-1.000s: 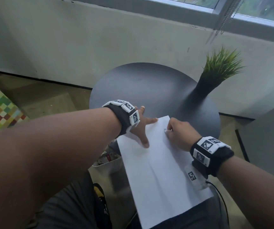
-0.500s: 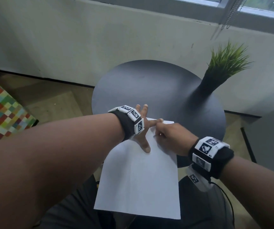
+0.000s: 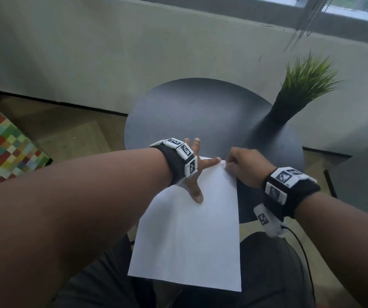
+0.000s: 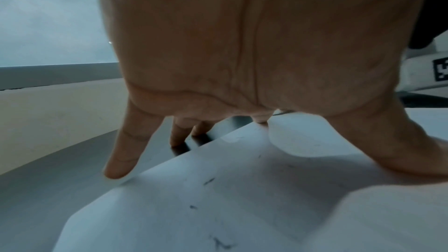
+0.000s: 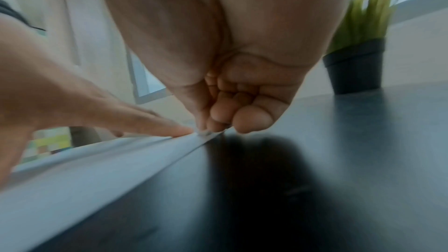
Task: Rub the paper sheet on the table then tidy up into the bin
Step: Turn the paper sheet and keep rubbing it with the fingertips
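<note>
A white paper sheet lies half on the round dark table and overhangs its near edge above my lap. Faint pencil marks show on the paper in the left wrist view. My left hand presses flat on the sheet's far end with its fingers spread; some fingertips reach onto the bare tabletop. My right hand is curled at the sheet's far right corner. Its fingertips pinch a small whitish piece, seemingly an eraser, against the paper's edge. No bin is in view.
A green grass plant in a black pot stands at the table's back right. A grey wall under a window runs behind the table. A multicoloured checkered block sits on the floor at the left. A thin cable hangs from my right wrist.
The sheet has swung round under my left hand, its near end now toward the left. My right hand went left across the far edge, then back right to the corner.
</note>
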Tool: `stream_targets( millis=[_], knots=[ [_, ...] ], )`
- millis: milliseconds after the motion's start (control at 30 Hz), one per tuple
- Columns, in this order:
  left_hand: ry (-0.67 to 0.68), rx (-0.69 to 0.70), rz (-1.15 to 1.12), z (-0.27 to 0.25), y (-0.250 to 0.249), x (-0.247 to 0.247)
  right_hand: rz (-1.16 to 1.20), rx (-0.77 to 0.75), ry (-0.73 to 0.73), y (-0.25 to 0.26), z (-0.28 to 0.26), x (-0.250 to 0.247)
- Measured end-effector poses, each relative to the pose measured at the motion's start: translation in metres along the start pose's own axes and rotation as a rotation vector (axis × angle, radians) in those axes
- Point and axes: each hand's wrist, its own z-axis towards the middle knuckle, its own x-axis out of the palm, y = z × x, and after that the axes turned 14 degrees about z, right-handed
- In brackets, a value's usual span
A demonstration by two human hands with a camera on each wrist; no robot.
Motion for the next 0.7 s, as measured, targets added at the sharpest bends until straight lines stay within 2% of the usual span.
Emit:
stream_targets(
  millis=[33, 67, 100, 167, 200, 233, 333, 367, 500, 700],
  knots=[
    [0.008, -0.003, 0.009, 0.0, 0.0, -0.001, 0.008, 0.045, -0.053, -0.007, 0.0, -0.002],
    [0.01, -0.001, 0.018, 0.001, 0.0, -0.003, 0.001, 0.015, -0.076, -0.008, -0.003, 0.0],
    [0.008, 0.003, 0.025, 0.0, 0.0, -0.004, -0.004, -0.052, -0.038, -0.002, -0.009, 0.006],
    [0.015, 0.016, 0.043, 0.001, 0.001, -0.006, -0.021, -0.228, 0.159, 0.013, -0.026, 0.018],
    [0.028, 0.019, 0.054, 0.001, 0.001, -0.008, -0.035, -0.265, 0.226, 0.014, -0.029, 0.018],
    [0.038, 0.019, 0.061, 0.0, 0.0, -0.011, -0.041, -0.237, 0.226, 0.012, -0.026, 0.012],
    [0.054, 0.024, 0.078, 0.001, 0.002, -0.018, 0.08, -0.014, 0.065, -0.01, -0.009, -0.007],
    [0.056, 0.033, 0.087, 0.001, 0.003, -0.019, 0.109, 0.038, 0.052, -0.015, -0.007, -0.008],
    [0.003, 0.106, 0.135, 0.002, -0.005, -0.025, 0.099, 0.059, 0.038, -0.02, -0.003, -0.001],
    [-0.094, 0.051, 0.037, -0.002, -0.025, -0.002, 0.08, 0.079, 0.009, -0.017, -0.004, -0.002]
  ],
)
